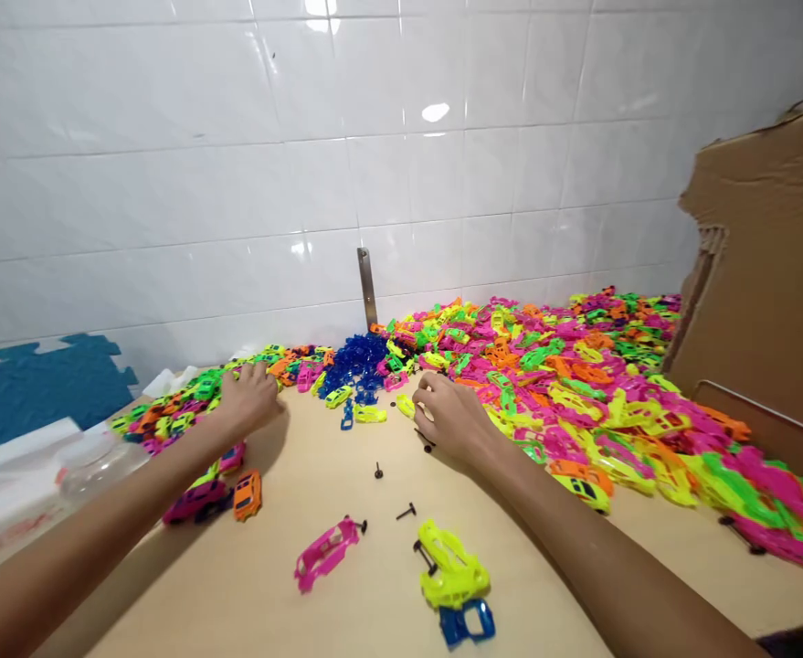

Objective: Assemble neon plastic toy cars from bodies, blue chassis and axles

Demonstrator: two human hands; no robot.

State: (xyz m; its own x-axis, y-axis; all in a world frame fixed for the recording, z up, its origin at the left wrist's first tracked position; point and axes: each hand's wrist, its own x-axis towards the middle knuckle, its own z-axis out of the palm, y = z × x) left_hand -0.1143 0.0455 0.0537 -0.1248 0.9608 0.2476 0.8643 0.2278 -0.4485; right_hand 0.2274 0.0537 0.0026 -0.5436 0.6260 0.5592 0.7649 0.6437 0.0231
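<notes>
My left hand (250,399) is over the edge of the left pile of small toy cars (199,388), its fingers bent downward and slightly apart, with nothing visible in them. My right hand (454,418) is at the near edge of a large heap of toy car bodies (544,356). Its fingers are curled inward, and what they hold, if anything, is hidden. Just below its thumb lies a black wheel axle (427,447). Nearer me lie a pink car body (329,554) with an axle at one end, a yellow car body (452,567) and a blue chassis (468,623).
Blue chassis pieces (358,358) are heaped by the tiled wall, near an upright metal strip (366,288). Loose axles (406,512) lie mid-table. An orange car (248,495) and a clear plastic bottle (103,466) are at left. Cardboard (764,265) stands at right.
</notes>
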